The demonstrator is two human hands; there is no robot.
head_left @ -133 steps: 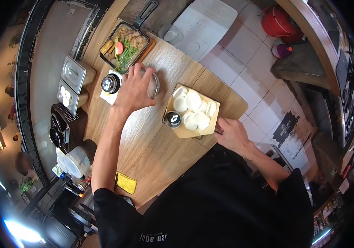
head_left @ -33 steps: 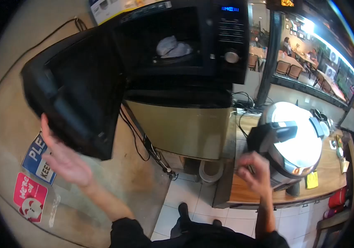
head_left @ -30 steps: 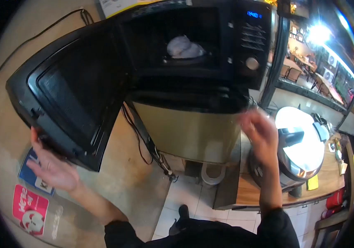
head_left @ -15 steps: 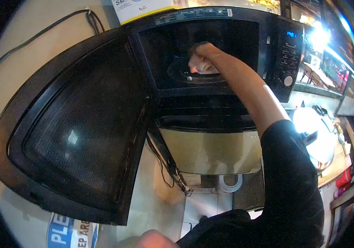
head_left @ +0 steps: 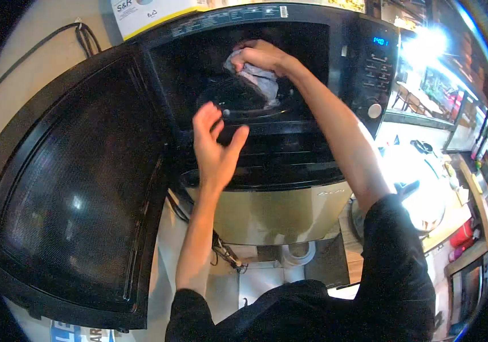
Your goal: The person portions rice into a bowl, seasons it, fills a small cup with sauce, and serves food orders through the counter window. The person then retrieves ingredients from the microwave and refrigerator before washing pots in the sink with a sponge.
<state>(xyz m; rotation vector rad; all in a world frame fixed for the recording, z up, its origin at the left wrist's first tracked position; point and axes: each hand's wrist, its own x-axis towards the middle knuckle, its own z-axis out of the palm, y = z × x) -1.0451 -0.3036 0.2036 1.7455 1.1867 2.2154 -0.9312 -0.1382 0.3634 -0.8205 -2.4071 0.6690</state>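
Observation:
Inside the open black microwave, my right hand grips a grey cloth, which hangs down over the glass turntable. My left hand is raised in front of the cavity's lower edge, fingers spread and holding nothing. To the left, the microwave door stands wide open. The control panel with a lit blue display and a round knob is right of the cavity.
A small fridge stands under the microwave. At the right, a shiny cooker sits on a wooden counter. A box rests on top of the microwave. Cables hang at the left wall, and a white round bin is on the floor.
From the worktop with food, the view has turned to the microwave. My right hand has reached in and lifted the cloth off the turntable. My left hand has come up before the opening.

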